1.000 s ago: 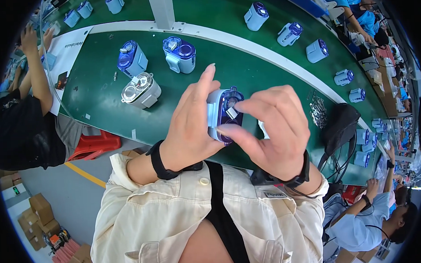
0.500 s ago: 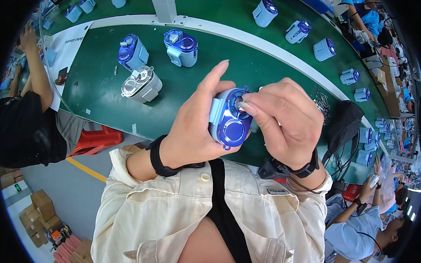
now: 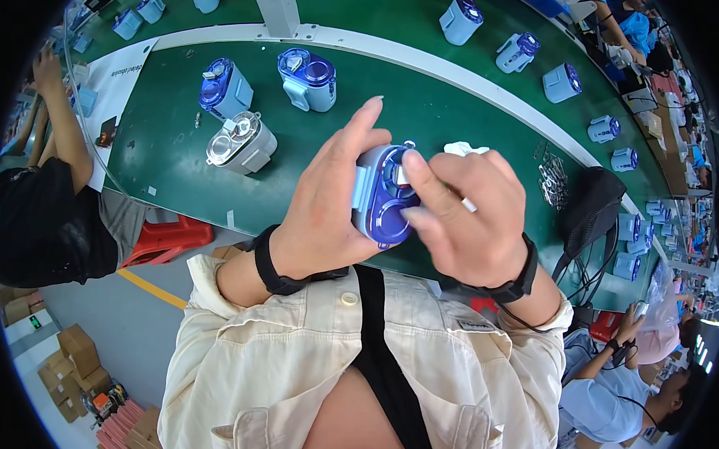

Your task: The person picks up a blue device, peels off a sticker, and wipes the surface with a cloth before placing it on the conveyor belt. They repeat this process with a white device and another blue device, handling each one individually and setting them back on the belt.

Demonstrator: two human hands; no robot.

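My left hand is wrapped round a light-blue oval container with a see-through dark-blue lid, its index finger stretched upward. The container is tilted, so two round parts of the lid face up. Over that lid is my right hand; its index fingertip is at the upper round opening, beside a small pale part, and its thumb is at the lower ring. A small white piece sticks out between the curled fingers of that hand; the rest of it is hidden.
Two blue-lidded containers and a clear-lidded one stand on the green table. Near the right edge lie a pile of metal clips, a black pouch with cables, and a crumpled white tissue. Past a white rail stand several more containers.
My right fingers have shifted down over the lid, with the thumb now at the lower ring. A white piece now shows between them. The held container has turned slightly and moved a little left.
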